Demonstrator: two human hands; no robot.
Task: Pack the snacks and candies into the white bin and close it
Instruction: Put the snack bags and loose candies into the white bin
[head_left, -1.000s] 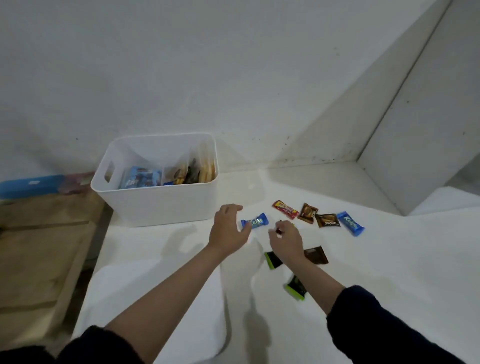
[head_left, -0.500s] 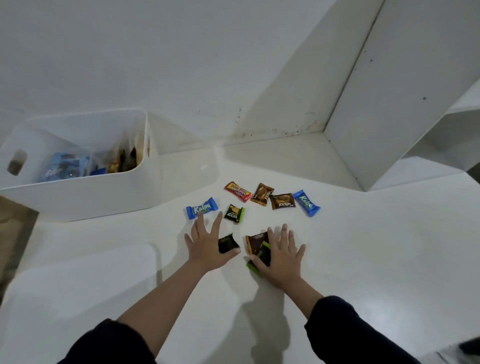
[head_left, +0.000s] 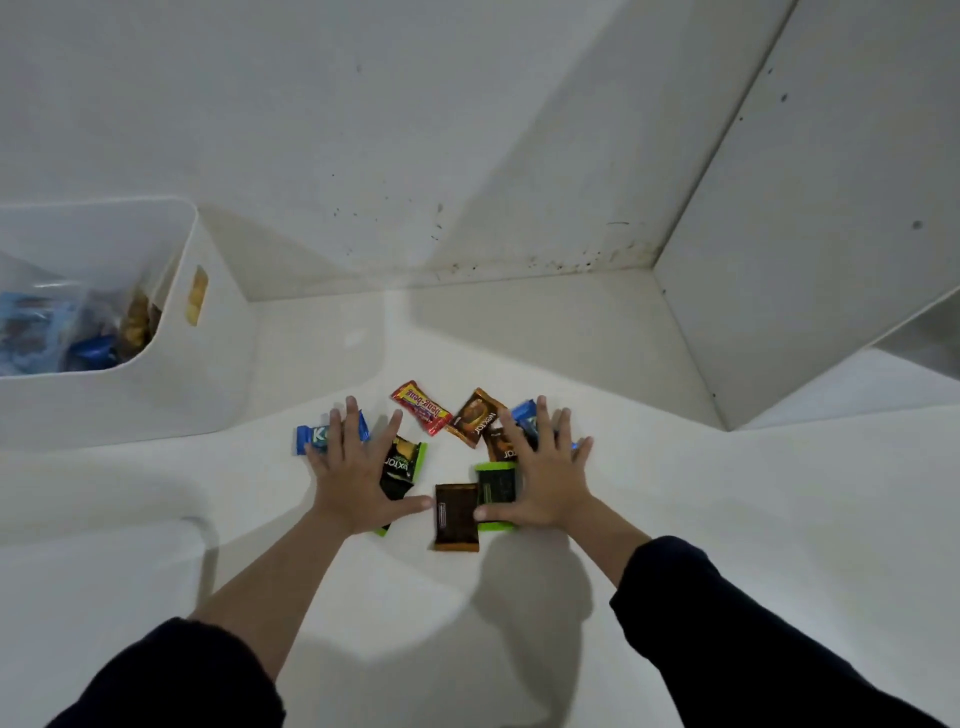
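Several small snack packets lie on the white table in front of me. My left hand (head_left: 353, 478) rests flat, fingers spread, over a blue packet (head_left: 310, 439) and a black-and-green packet (head_left: 402, 460). Over a green packet (head_left: 496, 491), a brown packet (head_left: 500, 446) and a blue one (head_left: 524, 413), my right hand (head_left: 545, 473) lies flat too. Between the hands sit a dark brown packet (head_left: 456, 517), a red packet (head_left: 421, 408) and an orange-brown packet (head_left: 475, 417). The white bin (head_left: 156, 384) stands at the far left, lidless, with snack bags inside.
A white wall rises behind the table and a white angled panel (head_left: 810, 234) stands at the right. A flat white sheet (head_left: 98, 582), perhaps the lid, lies at the near left on the table.
Both hands have slid forward and spread wider over the packets. The view has shifted right and closer, so the bin sits further left.
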